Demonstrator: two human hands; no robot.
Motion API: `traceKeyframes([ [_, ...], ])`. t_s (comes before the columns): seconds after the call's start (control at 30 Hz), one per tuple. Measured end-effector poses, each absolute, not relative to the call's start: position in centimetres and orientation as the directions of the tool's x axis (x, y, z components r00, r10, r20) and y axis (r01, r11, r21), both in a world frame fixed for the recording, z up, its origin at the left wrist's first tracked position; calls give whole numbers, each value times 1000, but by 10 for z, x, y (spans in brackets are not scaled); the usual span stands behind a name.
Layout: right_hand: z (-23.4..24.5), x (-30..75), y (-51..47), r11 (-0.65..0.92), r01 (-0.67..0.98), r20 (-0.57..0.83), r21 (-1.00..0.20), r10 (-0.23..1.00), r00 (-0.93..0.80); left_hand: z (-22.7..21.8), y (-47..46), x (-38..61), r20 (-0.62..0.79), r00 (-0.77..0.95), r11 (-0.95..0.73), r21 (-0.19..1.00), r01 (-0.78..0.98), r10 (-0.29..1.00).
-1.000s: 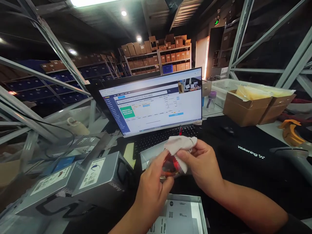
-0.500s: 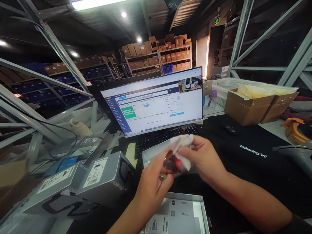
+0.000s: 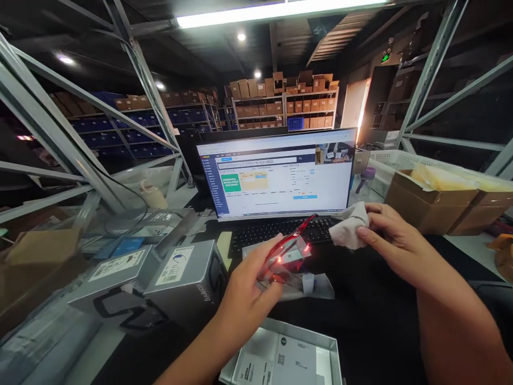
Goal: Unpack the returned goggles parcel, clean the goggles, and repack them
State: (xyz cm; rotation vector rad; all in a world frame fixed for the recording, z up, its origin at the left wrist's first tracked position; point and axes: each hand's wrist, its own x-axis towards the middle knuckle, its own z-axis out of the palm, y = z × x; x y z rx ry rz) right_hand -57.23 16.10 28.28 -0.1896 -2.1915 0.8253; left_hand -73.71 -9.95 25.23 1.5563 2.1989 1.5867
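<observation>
Within the left grip (image 3: 245, 286): red-framed glasses (image 3: 295, 233), grasped, unboxed.
Right grip (image 3: 393, 235) pinches a white cloth (image 3: 351, 230) apart from them; an open box (image 3: 298, 331) lies below the left grip. Wiping seems begun; whether finished, cannot tell.

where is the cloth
In the head view, the cloth is in the right hand, right of the glasses, near the lower right of the monitor.

Fine text on flat black-framed monitor (image 3: 280, 188) can't be read. In front of monitor, red-framed glasses (image 3: 286, 240) are partly covered by bare left hand (image 3: 249, 286); open silver box (image 3: 333, 358) is cut by bottom edge. Right of monitor, orange curved object (image 3: 504, 256) is cropped.
</observation>
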Motion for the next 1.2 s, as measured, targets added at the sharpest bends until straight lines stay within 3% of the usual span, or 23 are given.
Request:
traceKeyframes([
  [0.07,284,-572,157,809,-86,580,-581,338,-741,252,-99,-737,489,-503,-18,730,683,713],
  [0.13,282,-578,142,749,-140,498,-648,277,-822,251,-98,-736,488,-507,-25,737,675,710],
  [0.2,277,-589,116,579,-222,432,-785,253,-866,250,-97,-736,493,-512,-22,735,678,703],
  [0.27,270,-600,86,314,-312,397,-896,259,-881,249,-95,-735,499,-516,-9,725,689,697],
  [0.33,263,-608,59,83,-393,401,-916,236,-885,248,-93,-733,496,-524,-15,735,677,693],
  [0.4,257,-612,43,-24,-445,433,-895,190,-881,247,-93,-731,483,-533,-39,765,642,694],
  [0.47,255,-614,38,-4,-474,466,-880,181,-866,245,-92,-729,473,-531,-54,780,623,702],
  [0.57,253,-617,41,160,-502,526,-850,237,-816,240,-90,-727,501,-496,-66,748,660,709],
  [0.7,246,-625,42,381,-558,669,-738,300,-680,230,-87,-726,586,-423,-90,651,754,692],
  [0.83,242,-627,39,487,-617,784,-619,329,-527,229,-86,-725,637,-354,-87,554,828,685],
  [0.97,254,-623,43,472,-615,775,-632,368,-514,233,-88,-724,675,-294,-131,503,854,677],
  [1.2,259,-628,47,253,-511,524,-822,688,-502,236,-86,-722,628,-356,-72,551,832,692],
])
